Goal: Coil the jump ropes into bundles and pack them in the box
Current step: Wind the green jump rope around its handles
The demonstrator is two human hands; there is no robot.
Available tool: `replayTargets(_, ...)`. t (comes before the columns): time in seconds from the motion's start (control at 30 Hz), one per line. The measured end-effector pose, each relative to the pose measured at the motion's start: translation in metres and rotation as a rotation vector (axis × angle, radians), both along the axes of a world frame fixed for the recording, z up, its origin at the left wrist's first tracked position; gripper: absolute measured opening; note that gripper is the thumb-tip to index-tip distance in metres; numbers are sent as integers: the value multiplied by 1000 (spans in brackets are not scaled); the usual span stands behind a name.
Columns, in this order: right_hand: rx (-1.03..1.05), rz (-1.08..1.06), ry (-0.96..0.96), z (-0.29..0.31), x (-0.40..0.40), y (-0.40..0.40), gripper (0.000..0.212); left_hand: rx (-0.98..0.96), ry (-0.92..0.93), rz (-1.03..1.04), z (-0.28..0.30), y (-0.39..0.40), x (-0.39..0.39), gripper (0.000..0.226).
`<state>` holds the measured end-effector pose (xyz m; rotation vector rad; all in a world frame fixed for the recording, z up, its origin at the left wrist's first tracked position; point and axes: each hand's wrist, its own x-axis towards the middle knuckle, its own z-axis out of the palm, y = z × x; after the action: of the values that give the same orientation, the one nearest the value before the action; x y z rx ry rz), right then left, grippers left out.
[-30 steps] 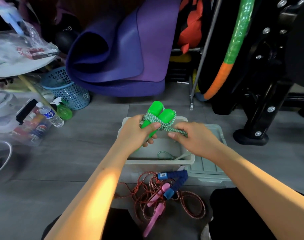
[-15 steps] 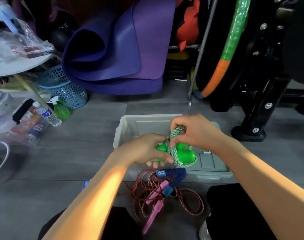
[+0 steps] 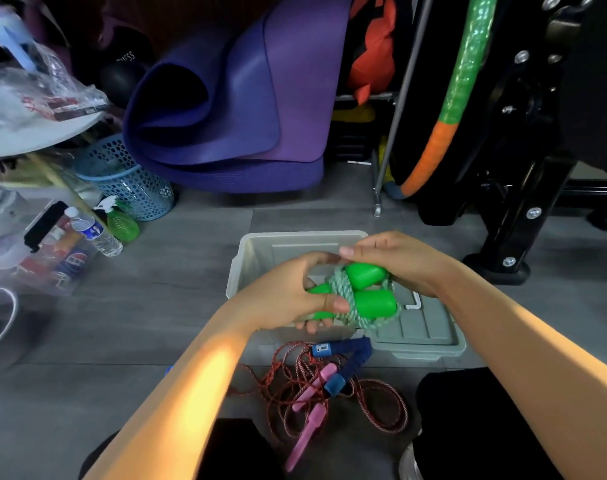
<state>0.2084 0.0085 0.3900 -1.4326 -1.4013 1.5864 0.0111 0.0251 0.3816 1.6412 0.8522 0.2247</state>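
Right hand (image 3: 395,258) shifted over green handles (image 3: 367,287), pointing right, left hand (image 3: 288,296) gripping bundle

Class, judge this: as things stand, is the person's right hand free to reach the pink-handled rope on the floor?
Probably not yet: the right hand grips the green rope bundle together with the left hand. The pink-handled rope itself lies uncovered.

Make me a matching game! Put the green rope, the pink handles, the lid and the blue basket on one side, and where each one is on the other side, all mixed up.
Things:
1. green rope
2. pink handles
3. lid
4. blue basket

Places:
A. on the floor, right beside the box
B. far left, next to the purple mat
C. held in both hands over the box
D. on the floor among red rope, near the knees

Pairs: 1-C, 2-D, 3-A, 4-B
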Motion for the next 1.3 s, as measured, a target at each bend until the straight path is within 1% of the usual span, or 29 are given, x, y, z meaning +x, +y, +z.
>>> replayTargets(0.07, -44, -6, 142, 0, -2, -2, 38, -13, -87, 58, 1, 4, -5, 79)
replayTargets(0.1, -55, -13, 197, 0, -4, -3, 39, -13, -116, 76, 1, 5, -7, 82)
replayTargets(0.13, -68, -28, 230, 0, -6, -3, 39, -4, -132, 93, 1, 5, -7, 80)
replayTargets(0.2, -92, -51, 262, -2, -9, -3, 43, 18, -162, 172, 0, 5, -6, 69)
replayTargets(0.23, -84, -44, 253, -4, -11, -4, 45, 18, -189, 238, 1, 6, -5, 62)
replayTargets(0.3, -24, -16, 185, -7, -15, -7, 42, 9, -238, 351, 3, 9, -5, 51)
replayTargets(0.37, 57, -3, 78, -10, -18, -10, 35, 17, -233, 383, 5, 10, -6, 41)
replayTargets(0.43, 122, -2, -9, -13, -21, -11, 33, 21, -213, 389, 4, 10, -5, 28)
replayTargets(0.5, 143, -26, -27, -15, -22, -10, 35, 25, -194, 408, 1, 9, -3, 14)
replayTargets(0.53, 142, -50, -24, -16, -21, -10, 34, 37, -181, 418, 0, 9, -2, 11)
replayTargets(0.63, 156, -125, -42, -19, -21, -10, 24, 24, -188, 439, -2, 7, 0, 11)
replayTargets(0.7, 175, -175, -64, -21, -22, -9, 28, -28, -207, 434, -2, 6, 1, 11)
replayTargets(0.8, 168, -226, -41, -22, -22, -6, 34, -203, -243, 399, -1, 6, 1, 14)
replayTargets(0.83, 161, -238, -32, -22, -22, -6, 36, -232, -229, 378, -1, 6, 0, 18)
replayTargets(0.9, 170, -259, -55, -23, -22, -6, 39, -234, -140, 350, -1, 6, -2, 23)
replayTargets(0.97, 187, -277, -76, -23, -23, -7, 40, -265, -57, 338, 0, 3, -3, 21)
replayTargets(1.0, 184, -279, -60, -23, -24, -7, 40, -298, -37, 327, 1, 2, -3, 22)
replayTargets(1.07, 147, -277, 31, -21, -25, -7, 41, -327, -24, 298, 3, 1, -3, 25)
replayTargets(1.2, 94, -262, 203, -12, -26, -8, 40, -375, -112, 290, 6, 3, -6, 18)
replayTargets(1.3, 91, -265, 247, -9, -25, -7, 40, -435, -170, 273, 8, 2, -7, 24)
